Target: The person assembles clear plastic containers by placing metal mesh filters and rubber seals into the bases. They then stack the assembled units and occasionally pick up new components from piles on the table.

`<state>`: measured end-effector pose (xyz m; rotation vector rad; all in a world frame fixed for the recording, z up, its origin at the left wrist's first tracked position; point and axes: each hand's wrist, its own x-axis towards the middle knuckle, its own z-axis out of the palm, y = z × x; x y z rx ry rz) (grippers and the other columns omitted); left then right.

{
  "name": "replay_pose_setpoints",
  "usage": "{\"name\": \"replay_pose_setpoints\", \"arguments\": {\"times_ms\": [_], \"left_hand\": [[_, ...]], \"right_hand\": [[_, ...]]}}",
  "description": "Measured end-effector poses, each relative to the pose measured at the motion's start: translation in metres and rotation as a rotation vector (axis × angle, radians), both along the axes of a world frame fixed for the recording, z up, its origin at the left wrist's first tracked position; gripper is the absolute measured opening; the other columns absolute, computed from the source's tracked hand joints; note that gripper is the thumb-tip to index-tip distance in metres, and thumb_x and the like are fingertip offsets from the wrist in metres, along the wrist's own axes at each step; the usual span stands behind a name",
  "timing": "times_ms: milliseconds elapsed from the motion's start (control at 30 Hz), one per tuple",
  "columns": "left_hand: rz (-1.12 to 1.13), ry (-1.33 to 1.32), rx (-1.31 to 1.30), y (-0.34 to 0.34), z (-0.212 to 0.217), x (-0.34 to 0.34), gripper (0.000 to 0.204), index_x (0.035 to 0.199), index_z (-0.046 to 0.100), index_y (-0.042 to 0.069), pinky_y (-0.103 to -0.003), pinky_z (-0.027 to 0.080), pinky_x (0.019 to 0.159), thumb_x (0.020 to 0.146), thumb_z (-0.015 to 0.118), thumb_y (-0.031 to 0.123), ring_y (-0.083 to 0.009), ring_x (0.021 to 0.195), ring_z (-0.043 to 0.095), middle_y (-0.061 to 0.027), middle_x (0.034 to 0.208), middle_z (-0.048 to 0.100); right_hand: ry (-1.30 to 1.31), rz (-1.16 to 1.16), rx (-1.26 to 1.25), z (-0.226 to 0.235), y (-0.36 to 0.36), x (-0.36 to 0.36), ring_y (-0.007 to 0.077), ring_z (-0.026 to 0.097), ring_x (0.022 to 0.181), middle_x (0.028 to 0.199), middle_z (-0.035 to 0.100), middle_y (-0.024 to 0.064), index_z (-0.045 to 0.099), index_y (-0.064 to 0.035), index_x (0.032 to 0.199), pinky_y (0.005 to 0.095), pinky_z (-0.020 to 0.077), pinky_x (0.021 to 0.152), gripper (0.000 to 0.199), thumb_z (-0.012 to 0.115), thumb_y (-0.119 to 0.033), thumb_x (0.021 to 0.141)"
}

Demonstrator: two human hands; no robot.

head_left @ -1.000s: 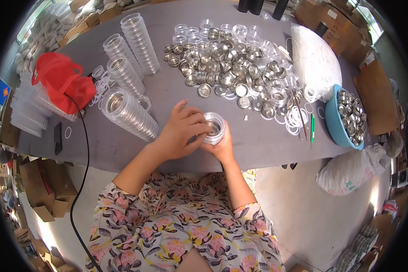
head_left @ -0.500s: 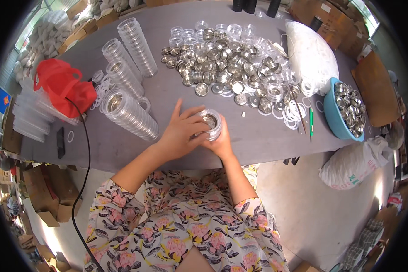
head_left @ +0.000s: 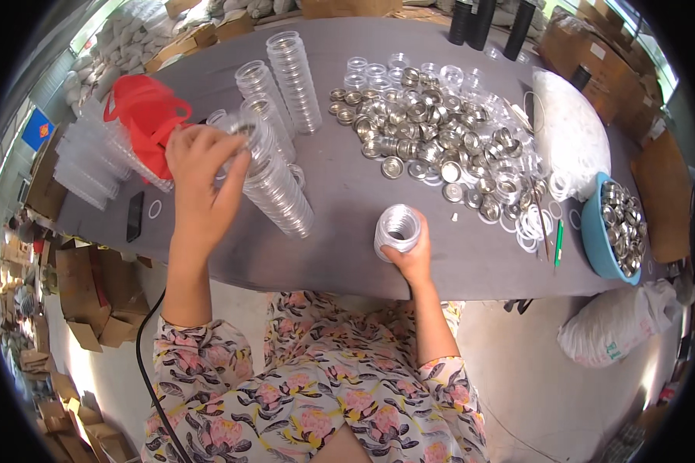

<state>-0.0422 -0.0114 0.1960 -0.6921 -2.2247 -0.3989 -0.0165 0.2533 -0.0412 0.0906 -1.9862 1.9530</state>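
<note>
My left hand point(head_left: 205, 166) is raised over the nearest stack of clear round plastic cups point(head_left: 278, 193). Its fingertips pinch a blurred clear plastic cup point(head_left: 247, 131) at the top of that stack; whether it rests on the stack I cannot tell. Near the table's front edge, my right hand point(head_left: 413, 255) wraps round a short stack of clear plastic rings or cups point(head_left: 386, 235), its round opening facing up. Beyond my right hand lies a heap of silver metal caps point(head_left: 432, 116), mixed with clear cups. White rings point(head_left: 529, 230) lie at the heap's near right.
More tall cup stacks point(head_left: 293, 81) stand behind the nearest one. At left are a red bag point(head_left: 143, 116), a black phone point(head_left: 135, 216) and clear plastic trays point(head_left: 85, 174). A blue basin point(head_left: 598, 239) of metal caps, a green pen-like tool point(head_left: 559, 241) and a white bag point(head_left: 567, 127) are at right.
My left hand has left my right hand and moved up and left to the cup stack with a clear cup. The view has shifted; my right hand still grips the short stack.
</note>
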Motion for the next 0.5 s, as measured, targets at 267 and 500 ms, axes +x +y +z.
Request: {"name": "replay_pose_setpoints", "arguments": {"times_ms": [267,500], "left_hand": [[-0.105,0.035,0.061,0.018,-0.012,0.007,0.019,0.092,0.062,0.007,-0.047,0.034,0.095,0.074,0.064,0.013,-0.0277,0.089,0.051,-0.0051,0.087,0.056],[-0.454,-0.556,0.202,0.108,-0.139,-0.048,0.026,0.103,0.060,0.005,-0.044,0.041,0.090,0.078,0.058,0.010,-0.0337,0.102,0.054,-0.0129,0.098,0.061]], "right_hand": [[0.002,-0.010,0.016,0.000,0.006,-0.002,0.0202,0.054,0.105,0.112,0.054,0.0090,0.041,-0.0038,0.123,0.0325,0.0431,0.091,0.083,0.083,-0.008,0.052],[0.008,-0.002,-0.013,-0.002,-0.001,-0.001,0.0197,0.054,0.104,0.111,0.055,0.0085,0.041,-0.0042,0.122,0.0322,0.0434,0.091,0.084,0.085,-0.009,0.050]]}}
